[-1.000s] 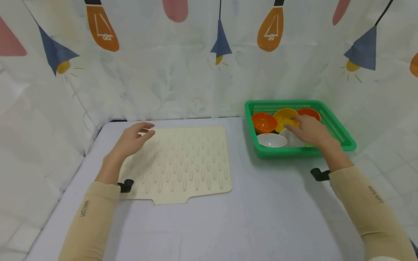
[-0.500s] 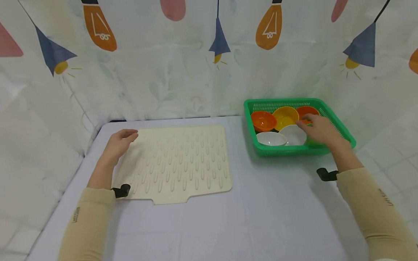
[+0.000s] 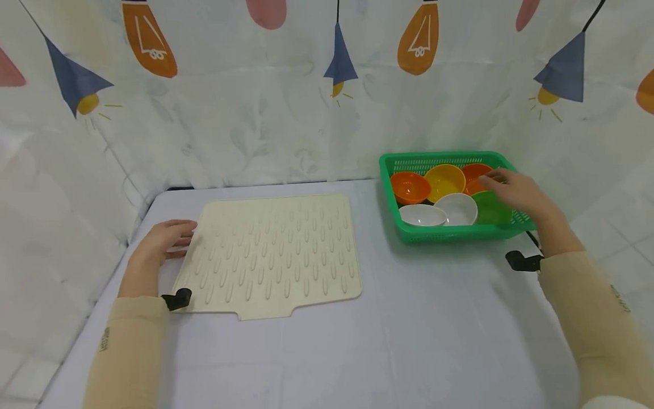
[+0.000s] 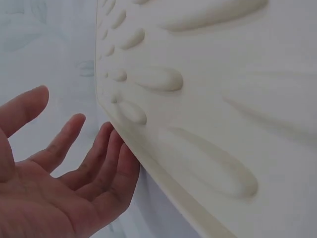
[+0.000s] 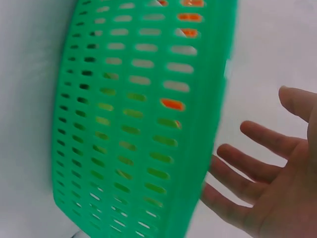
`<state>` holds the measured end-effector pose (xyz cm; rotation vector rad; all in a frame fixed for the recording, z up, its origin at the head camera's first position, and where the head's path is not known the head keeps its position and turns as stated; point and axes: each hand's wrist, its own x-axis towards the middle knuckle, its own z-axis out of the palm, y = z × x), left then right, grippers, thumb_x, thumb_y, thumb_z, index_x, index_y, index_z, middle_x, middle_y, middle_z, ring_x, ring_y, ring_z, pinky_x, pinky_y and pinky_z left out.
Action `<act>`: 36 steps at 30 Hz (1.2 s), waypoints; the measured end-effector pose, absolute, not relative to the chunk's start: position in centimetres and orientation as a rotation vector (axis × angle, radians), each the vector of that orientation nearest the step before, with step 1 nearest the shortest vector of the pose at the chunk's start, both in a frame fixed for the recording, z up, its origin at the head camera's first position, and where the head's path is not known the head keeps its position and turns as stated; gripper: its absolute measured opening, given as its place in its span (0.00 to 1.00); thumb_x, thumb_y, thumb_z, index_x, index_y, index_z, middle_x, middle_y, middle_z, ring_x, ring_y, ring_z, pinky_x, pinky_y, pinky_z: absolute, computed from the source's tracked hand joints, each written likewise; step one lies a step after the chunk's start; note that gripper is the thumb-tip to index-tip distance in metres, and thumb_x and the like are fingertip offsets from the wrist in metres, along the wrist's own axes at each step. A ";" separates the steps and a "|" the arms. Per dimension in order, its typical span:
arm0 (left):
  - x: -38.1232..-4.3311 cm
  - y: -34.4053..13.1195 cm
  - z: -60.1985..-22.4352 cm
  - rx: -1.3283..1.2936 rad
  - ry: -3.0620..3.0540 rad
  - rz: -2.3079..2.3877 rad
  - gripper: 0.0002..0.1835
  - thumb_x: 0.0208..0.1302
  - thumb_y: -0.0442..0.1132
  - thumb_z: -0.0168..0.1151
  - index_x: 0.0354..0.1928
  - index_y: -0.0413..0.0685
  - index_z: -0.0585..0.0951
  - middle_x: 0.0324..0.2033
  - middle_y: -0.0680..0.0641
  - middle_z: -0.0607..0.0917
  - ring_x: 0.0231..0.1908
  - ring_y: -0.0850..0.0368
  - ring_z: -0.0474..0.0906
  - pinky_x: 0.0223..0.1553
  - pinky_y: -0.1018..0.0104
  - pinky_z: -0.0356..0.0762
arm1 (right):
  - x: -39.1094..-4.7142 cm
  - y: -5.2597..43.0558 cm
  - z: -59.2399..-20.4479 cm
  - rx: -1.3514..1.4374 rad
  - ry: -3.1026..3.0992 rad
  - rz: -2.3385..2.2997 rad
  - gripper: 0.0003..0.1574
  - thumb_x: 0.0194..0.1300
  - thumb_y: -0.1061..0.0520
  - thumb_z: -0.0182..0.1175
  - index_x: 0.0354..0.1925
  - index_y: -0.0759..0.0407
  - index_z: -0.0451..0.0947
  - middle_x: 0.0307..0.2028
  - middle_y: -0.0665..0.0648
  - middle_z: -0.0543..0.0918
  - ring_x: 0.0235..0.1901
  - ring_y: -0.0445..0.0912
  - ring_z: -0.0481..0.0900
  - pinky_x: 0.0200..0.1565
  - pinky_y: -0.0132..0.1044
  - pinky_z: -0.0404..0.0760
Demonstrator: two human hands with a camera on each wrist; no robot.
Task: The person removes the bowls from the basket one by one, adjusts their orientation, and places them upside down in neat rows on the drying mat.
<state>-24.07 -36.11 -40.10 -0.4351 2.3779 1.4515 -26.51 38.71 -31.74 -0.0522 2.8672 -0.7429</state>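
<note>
My left hand (image 3: pixel 158 244) is at the left edge of a cream draining board (image 3: pixel 271 255) with raised oval ridges. In the left wrist view, that hand (image 4: pixel 74 183) has loosely bent, spread fingers, some fingertips right at the board's rim (image 4: pixel 163 193). My right hand (image 3: pixel 521 193) hovers over the right end of a green plastic basket (image 3: pixel 460 234), holding nothing. The right wrist view has its relaxed fingers (image 5: pixel 237 157) beside the slotted basket wall (image 5: pixel 143 99). Inside sit two orange bowls, one at left (image 3: pixel 410 187), a yellow bowl (image 3: pixel 445 180), two white bowls and a green bowl (image 3: pixel 491 209).
A white cloth (image 3: pixel 327 358) covers the table. Behind it hangs a patterned curtain (image 3: pixel 286 130) with printed lamps, close to the table's back edge. The basket stands at the back right, apart from the board.
My left hand has moved left and toward me, from over the board to its left edge. My right hand has shifted right, uncovering the white and green bowls.
</note>
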 end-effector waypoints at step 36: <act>-25.7 -37.9 -41.3 -0.400 2.380 1.304 0.39 0.64 0.20 0.59 0.76 0.28 0.58 0.67 0.29 0.69 0.42 0.59 0.81 0.47 0.62 0.84 | -28.2 43.2 -32.9 0.155 2.454 -0.939 0.38 0.78 0.61 0.45 0.75 0.80 0.45 0.68 0.87 0.48 0.62 0.77 0.63 0.49 0.54 0.85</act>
